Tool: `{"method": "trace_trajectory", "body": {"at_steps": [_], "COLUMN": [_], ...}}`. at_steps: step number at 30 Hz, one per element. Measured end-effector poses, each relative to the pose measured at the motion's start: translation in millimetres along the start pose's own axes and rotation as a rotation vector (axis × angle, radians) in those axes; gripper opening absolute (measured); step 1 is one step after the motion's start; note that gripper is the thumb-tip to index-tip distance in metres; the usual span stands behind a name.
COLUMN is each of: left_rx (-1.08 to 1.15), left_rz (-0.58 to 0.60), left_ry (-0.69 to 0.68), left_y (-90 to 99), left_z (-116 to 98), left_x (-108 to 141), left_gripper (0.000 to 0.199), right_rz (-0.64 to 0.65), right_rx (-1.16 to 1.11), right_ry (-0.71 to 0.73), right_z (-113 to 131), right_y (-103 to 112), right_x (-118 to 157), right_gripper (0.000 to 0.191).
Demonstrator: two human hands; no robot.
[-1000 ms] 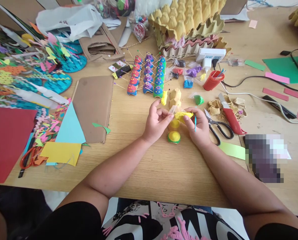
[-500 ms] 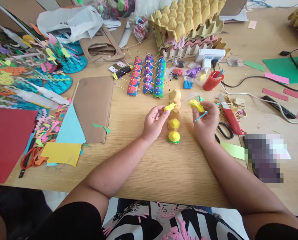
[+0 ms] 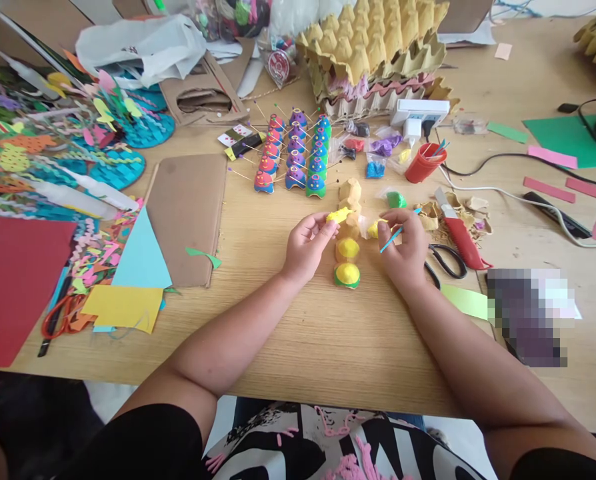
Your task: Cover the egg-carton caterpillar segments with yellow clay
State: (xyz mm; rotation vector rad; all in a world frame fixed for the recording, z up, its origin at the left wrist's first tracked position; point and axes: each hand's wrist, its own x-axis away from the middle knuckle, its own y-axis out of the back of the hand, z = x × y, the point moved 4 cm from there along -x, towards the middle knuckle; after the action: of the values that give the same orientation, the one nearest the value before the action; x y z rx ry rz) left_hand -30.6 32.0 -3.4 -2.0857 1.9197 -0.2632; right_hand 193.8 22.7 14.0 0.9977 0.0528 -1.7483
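Note:
My left hand (image 3: pixel 305 247) pinches a small lump of yellow modelling clay (image 3: pixel 339 215) between thumb and fingers. In my right hand (image 3: pixel 404 248) a thin blue stick (image 3: pixel 392 239) lies across the thumb and fingers. A bag of yellow clay (image 3: pixel 374 229) is at the right fingertips, partly hidden; whether they still grip it I cannot tell. Between my hands runs a row of egg-carton cups. The nearest cup (image 3: pixel 347 275) has a yellow top and green rim, and the one behind it (image 3: pixel 347 249) is topped with yellow. Bare cups (image 3: pixel 349 191) stand farther back.
Painted cup figures (image 3: pixel 296 150) with pins stand in three rows behind. Egg trays (image 3: pixel 373 40) are stacked at the back. A green clay packet (image 3: pixel 396 199), red cup (image 3: pixel 425 163), red-handled knife (image 3: pixel 462 233) and scissors (image 3: pixel 451 262) are to the right; cardboard (image 3: pixel 187 213) lies left.
My right hand has moved slightly left and lower, taking the yellow clay bag down beside the cup row. The green clay packet now shows more. My left hand stays nearly still.

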Motion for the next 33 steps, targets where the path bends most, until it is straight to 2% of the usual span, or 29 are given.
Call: {"method": "trace_trajectory", "body": {"at_steps": [4, 7, 10, 12, 15, 18, 21, 25, 29, 33], "left_rx": [0.012, 0.048, 0.063, 0.046, 0.017, -0.021, -0.082, -0.143, -0.174, -0.252], "left_rz": [-0.003, 0.029, 0.038, 0.025, 0.044, 0.135, 0.216, 0.243, 0.205, 0.222], "left_ry": [0.003, -0.002, 0.002, 0.018, 0.038, 0.051, 0.030, -0.035, -0.069, -0.148], "left_y": [1.2, 1.2, 1.7, 2.6, 2.3, -0.5, -3.2, -5.5, -5.1, -4.6], "left_z": [1.3, 2.2, 4.0, 6.2, 8.9, 8.7, 3.6, -4.2, -3.9, -2.9], "left_x": [-0.5, -0.4, -0.7, -1.2, -1.2, 0.7, 4.3, 8.0, 9.8, 11.5], "left_gripper": [0.067, 0.067, 0.067, 0.069, 0.074, 0.080, 0.081, 0.075, 0.069, 0.062], "right_rz": [0.187, 0.142, 0.043, 0.033, 0.084, 0.185, 0.258, 0.252, 0.234, 0.226], "right_rx": [-0.056, -0.044, -0.025, -0.045, -0.081, -0.083, -0.105, -0.114, -0.070, -0.053], "right_ry": [-0.040, -0.109, -0.130, -0.123, -0.077, -0.013, 0.066, 0.153, 0.158, 0.140], "right_z": [11.4, 1.2, -9.7, -11.6, -5.3, 5.0, 13.3, 18.7, 20.9, 23.7], "right_y": [-6.8, -9.6, -10.6, -11.3, -10.7, -10.4, -11.2, -11.4, -11.3, -11.1], "right_x": [5.7, 6.8, 5.4, 4.6, 4.6, 6.0, 7.7, 8.5, 8.4, 7.8], "right_gripper": [0.025, 0.025, 0.024, 0.024, 0.032, 0.044, 0.040, 0.029, 0.035, 0.040]}}
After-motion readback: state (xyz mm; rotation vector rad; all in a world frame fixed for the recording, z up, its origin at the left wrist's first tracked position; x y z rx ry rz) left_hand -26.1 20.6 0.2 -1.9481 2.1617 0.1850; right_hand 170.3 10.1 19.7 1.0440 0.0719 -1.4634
